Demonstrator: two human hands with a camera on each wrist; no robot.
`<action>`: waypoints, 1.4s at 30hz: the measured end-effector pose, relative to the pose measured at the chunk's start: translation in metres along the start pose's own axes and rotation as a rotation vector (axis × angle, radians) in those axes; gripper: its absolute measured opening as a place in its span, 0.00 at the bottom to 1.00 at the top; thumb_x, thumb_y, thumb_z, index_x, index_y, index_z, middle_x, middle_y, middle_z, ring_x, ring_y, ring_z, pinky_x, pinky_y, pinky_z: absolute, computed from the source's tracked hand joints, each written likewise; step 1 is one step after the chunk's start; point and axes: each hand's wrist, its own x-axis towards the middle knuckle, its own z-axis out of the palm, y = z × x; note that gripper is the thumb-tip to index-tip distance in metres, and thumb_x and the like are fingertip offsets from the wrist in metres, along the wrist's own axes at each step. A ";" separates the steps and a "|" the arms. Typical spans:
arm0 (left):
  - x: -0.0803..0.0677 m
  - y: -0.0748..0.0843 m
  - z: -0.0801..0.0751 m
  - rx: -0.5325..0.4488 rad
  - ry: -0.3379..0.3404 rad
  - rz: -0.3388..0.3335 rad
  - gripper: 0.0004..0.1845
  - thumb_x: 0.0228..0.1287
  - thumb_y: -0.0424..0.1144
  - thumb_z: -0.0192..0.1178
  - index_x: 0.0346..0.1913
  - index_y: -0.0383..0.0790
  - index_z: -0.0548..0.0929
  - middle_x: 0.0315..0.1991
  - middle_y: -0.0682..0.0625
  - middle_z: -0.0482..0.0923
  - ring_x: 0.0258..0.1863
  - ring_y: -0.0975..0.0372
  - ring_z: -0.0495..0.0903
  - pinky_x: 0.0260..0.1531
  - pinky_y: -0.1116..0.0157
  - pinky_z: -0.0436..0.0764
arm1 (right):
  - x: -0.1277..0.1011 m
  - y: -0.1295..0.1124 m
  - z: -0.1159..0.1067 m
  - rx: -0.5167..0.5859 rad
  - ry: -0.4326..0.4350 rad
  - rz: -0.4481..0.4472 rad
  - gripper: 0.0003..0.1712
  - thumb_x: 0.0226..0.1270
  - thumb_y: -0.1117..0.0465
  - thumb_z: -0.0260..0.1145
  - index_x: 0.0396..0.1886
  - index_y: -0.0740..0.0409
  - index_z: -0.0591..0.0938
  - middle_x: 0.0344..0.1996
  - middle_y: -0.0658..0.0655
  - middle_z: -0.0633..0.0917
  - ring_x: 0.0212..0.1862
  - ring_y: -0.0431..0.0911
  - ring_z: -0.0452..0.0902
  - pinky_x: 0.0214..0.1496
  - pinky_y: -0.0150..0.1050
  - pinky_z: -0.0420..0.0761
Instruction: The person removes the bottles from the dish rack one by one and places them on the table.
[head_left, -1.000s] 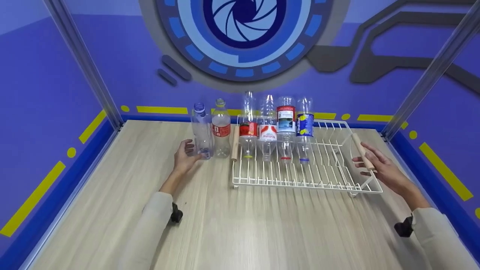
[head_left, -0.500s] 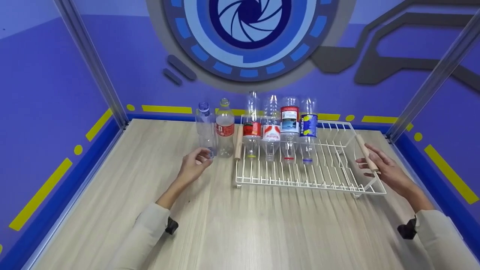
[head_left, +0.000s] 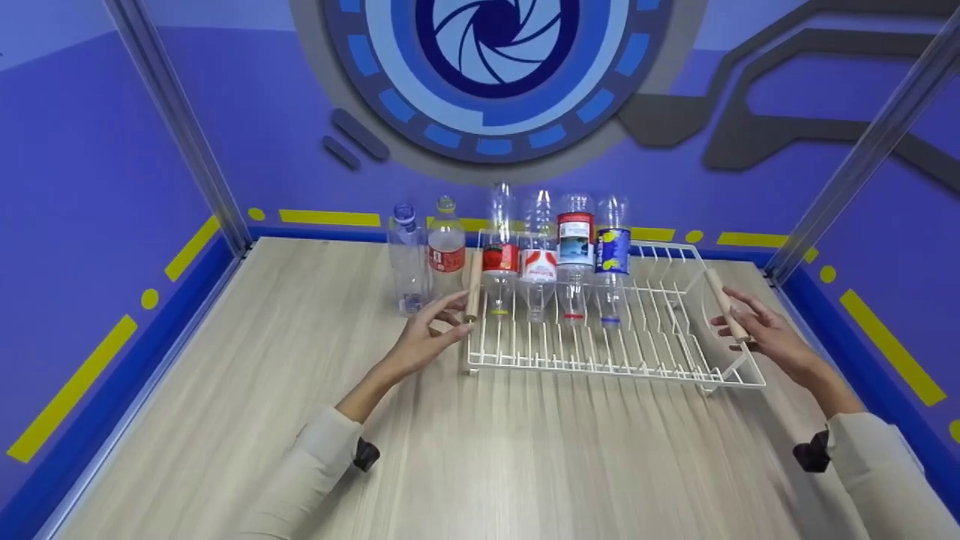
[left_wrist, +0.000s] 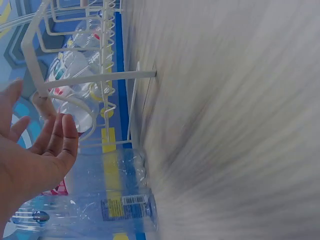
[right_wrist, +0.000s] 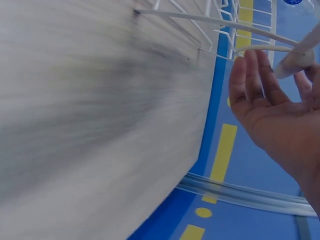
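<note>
A white wire dish rack [head_left: 585,367] with two wooden handles stands on the table. My left hand [head_left: 424,341] is at its left wooden handle [head_left: 474,289], fingers loosely bent and thumb near the handle's lower end. In the left wrist view the fingers of the left hand [left_wrist: 37,155] lie beside that handle [left_wrist: 44,106], not closed round it. The right hand [head_left: 776,345] is at the right wooden handle [head_left: 726,304]. Its fingers reach past the handle, relaxed; in the right wrist view a gap shows between the right hand's [right_wrist: 280,110] lower fingers and the handle [right_wrist: 295,62].
Several empty plastic bottles lean neck-down in the rack, among them a red-labelled one [head_left: 500,258] and a blue-labelled one [head_left: 613,251]. Left of the rack, a clear bottle [head_left: 409,262] and a red-labelled bottle [head_left: 446,259] stand upright. A blue wall [head_left: 225,135] rises behind.
My left hand has moved right, from beside the clear upright bottle to the rack's left handle. The right hand stays at the right handle, and the bottles and rack keep their places.
</note>
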 end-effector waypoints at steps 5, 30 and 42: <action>-0.001 -0.004 0.001 -0.015 0.005 -0.007 0.35 0.67 0.38 0.68 0.75 0.43 0.70 0.63 0.40 0.76 0.56 0.48 0.78 0.49 0.61 0.79 | 0.008 -0.016 -0.003 -0.190 0.017 0.029 0.30 0.84 0.55 0.50 0.81 0.53 0.60 0.45 0.31 0.83 0.46 0.28 0.80 0.45 0.31 0.85; 0.003 -0.007 0.010 -0.067 0.013 -0.026 0.34 0.66 0.33 0.67 0.75 0.39 0.70 0.61 0.35 0.76 0.56 0.40 0.78 0.52 0.52 0.81 | 0.097 -0.100 0.059 -0.374 -0.085 0.163 0.33 0.79 0.59 0.57 0.74 0.75 0.63 0.50 0.66 0.84 0.38 0.33 0.78 0.39 0.30 0.83; -0.006 0.024 0.005 -0.067 -0.017 -0.013 0.32 0.68 0.29 0.64 0.73 0.30 0.68 0.57 0.28 0.77 0.52 0.40 0.78 0.54 0.55 0.80 | 0.123 -0.102 0.086 -0.320 -0.377 0.402 0.54 0.82 0.51 0.53 0.78 0.71 0.25 0.75 0.81 0.56 0.73 0.72 0.61 0.71 0.57 0.74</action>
